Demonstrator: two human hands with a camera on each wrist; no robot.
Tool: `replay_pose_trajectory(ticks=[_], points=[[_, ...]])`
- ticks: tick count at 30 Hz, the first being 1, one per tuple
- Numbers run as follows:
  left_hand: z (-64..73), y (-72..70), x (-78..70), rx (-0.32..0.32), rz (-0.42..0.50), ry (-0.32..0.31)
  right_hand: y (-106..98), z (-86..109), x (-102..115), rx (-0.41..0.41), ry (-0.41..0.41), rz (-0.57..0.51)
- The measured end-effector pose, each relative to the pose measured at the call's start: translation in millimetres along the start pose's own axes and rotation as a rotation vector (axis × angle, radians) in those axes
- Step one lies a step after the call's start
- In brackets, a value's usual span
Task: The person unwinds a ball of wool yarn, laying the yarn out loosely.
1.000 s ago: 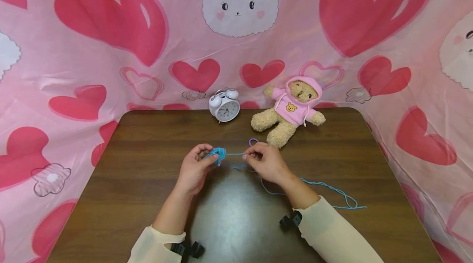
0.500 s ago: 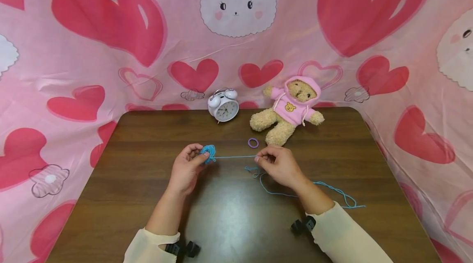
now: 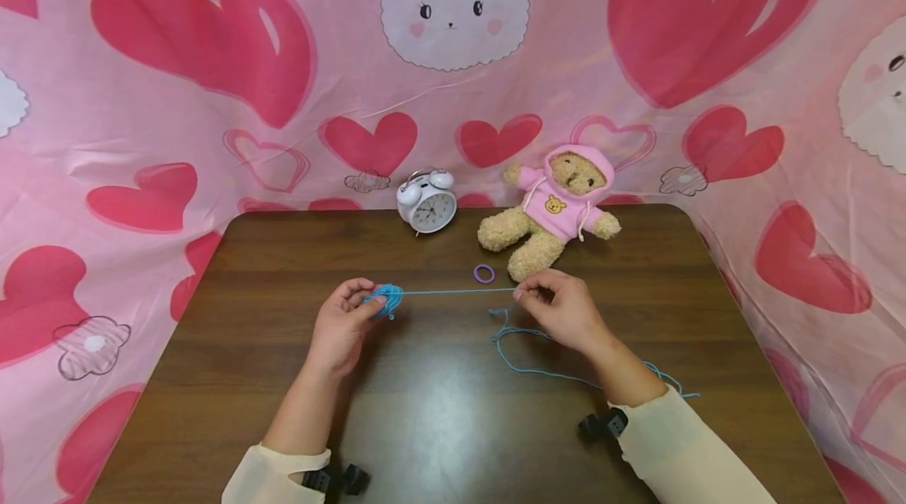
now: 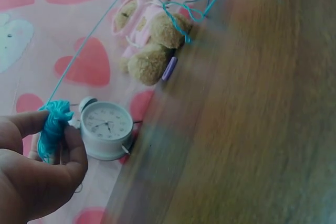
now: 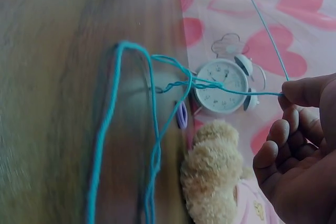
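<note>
My left hand (image 3: pixel 343 327) pinches a small bundle of blue yarn (image 4: pixel 52 129) between thumb and fingers, above the middle of the table. From the bundle a strand of yarn (image 3: pixel 460 291) runs straight and taut to my right hand (image 3: pixel 562 311). There the thumb and forefinger pinch it, as the right wrist view shows. Beyond that pinch the loose yarn (image 3: pixel 538 371) hangs down and lies in loops on the table, partly hidden in the head view by the right hand and forearm.
A purple ring (image 3: pixel 484 274) lies on the brown table (image 3: pixel 439 425) between and beyond the hands. Farther back stand a white alarm clock (image 3: pixel 428 209) and a teddy bear (image 3: pixel 559 205) in a pink hoodie. A pink heart-printed cloth (image 3: pixel 340 64) hangs behind the table.
The hands have moved apart, left hand leftward with the bundle, right hand rightward. The strand between them is longer, and the purple ring is now uncovered.
</note>
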State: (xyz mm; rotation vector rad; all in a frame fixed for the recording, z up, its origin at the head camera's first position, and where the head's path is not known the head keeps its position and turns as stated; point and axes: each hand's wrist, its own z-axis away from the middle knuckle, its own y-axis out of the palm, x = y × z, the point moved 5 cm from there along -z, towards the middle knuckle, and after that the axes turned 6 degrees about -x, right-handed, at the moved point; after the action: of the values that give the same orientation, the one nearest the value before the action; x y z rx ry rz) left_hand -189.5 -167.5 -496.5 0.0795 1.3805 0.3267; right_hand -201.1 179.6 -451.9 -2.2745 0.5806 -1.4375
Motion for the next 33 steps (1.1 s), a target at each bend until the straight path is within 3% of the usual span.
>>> replay_pose_trajectory(ticks=[18,33], points=[[-1.3,-16.9,4.3,-0.010,-0.009,0.014,-48,-6.6,-11,-0.101,0.015,0.089],[-2.0,-32.1,-2.5,-0.049,-0.024,0.029,-96,4.0,-38,-0.161,0.112,0.209]])
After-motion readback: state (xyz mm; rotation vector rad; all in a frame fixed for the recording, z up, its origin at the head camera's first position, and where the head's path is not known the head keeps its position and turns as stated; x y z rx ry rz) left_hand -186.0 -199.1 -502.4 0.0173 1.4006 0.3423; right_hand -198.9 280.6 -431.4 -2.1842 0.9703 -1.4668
